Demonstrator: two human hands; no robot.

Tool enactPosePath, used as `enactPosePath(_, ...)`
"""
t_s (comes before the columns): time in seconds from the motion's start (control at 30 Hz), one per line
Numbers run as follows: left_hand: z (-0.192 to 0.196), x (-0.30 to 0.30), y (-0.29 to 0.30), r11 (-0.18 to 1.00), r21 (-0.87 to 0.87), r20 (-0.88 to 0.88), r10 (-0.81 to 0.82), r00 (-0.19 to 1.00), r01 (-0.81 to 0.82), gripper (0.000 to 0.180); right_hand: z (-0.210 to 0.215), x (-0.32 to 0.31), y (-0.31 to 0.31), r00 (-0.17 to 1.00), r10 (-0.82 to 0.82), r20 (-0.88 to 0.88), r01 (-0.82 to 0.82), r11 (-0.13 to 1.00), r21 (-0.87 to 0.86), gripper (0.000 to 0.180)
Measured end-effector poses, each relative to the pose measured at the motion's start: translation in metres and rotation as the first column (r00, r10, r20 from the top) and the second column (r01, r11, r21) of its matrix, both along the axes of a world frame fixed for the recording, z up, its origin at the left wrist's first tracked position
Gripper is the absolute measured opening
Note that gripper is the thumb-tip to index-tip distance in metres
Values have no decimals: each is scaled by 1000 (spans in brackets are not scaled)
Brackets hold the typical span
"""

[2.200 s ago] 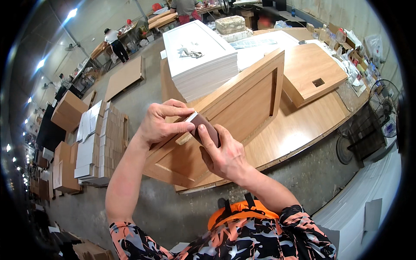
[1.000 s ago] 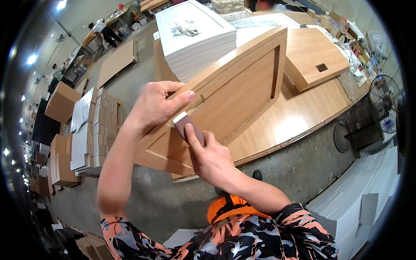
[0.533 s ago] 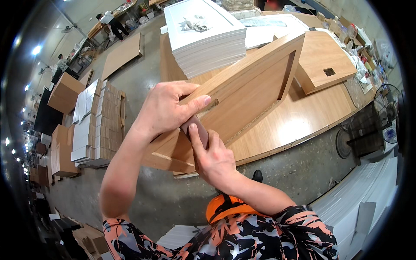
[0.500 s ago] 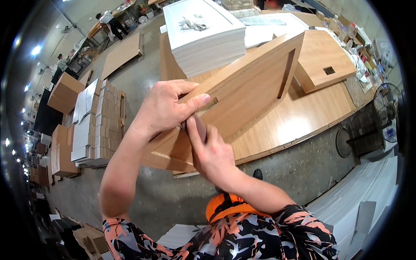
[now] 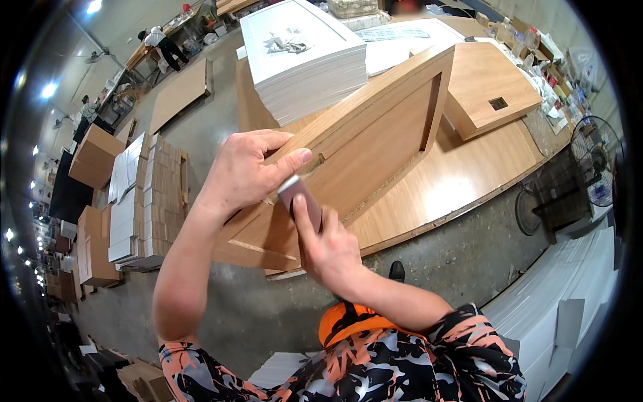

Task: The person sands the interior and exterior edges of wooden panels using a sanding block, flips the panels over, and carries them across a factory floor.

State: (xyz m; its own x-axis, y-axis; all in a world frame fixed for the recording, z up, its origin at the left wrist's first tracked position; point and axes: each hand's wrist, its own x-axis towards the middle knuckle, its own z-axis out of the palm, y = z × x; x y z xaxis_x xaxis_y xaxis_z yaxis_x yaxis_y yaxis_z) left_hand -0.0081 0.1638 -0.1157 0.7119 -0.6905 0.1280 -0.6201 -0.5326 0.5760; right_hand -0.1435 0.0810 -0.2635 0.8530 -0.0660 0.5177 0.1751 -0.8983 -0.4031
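Note:
A shallow wood-grain cabinet piece (image 5: 382, 141) with a recessed panel stands tilted on the table. My left hand (image 5: 248, 167) is closed over its upper edge, the thumb lying on the recessed side next to a small notch. Just below that thumb my right hand (image 5: 329, 244) holds a mauve-brown sanding block (image 5: 301, 201), its pale end pointing up toward the left hand. My right index finger lies along the block's broad face. Whether the block touches the wood I cannot tell.
The wood-topped table (image 5: 455, 181) carries a stack of white panels (image 5: 308, 77) and a wooden box (image 5: 495, 87) with a square hole. A fan (image 5: 593, 161) stands at right, above stacked white boards (image 5: 556, 295). Stacked cartons (image 5: 151, 201) sit at left. A person (image 5: 164, 47) works far off.
The sanding block has turned from nearly edge-on to showing its broad face, and its end has come out from beside my left thumb. My left hand keeps its hold. The view has shifted slightly.

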Motion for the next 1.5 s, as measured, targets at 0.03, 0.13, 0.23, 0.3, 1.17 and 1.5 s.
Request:
enactPosePath(0.03, -5, 1, 2, 1000, -27, 29, -8, 1000, 8, 33, 0, -1, -2, 1000, 11, -1, -11, 1000, -6, 80)
enactPosePath(0.13, -10, 2, 0, 999, -36, 44, -25, 999, 26, 34, 17, 16, -17, 991, -9, -137, 13, 1000, 28, 79)
enactPosePath(0.23, -10, 4, -5, 1000, -6, 59, -29, 998, 29, 34, 19, 30, -11, 995, -85, -53, 89, 991, 95, 84)
enactPosePath(0.3, 4, -4, -2, 999, 52, -2, 13, 1000, -13, 32, 3, 4, 27, 999, -43, -31, 44, 999, 9, 90)
enactPosePath(1.17, -9, -7, -5, 992, 118, 212, -77, 974, 52, 35, 27, 19, 5, 961, -269, -67, 274, 957, 92, 91)
enactPosePath(1.5, -10, -6, -14, 992, 97, 222, -99, 970, 80, 40, 12, 3, -8, 963, -263, -63, 268, 960, 84, 83)
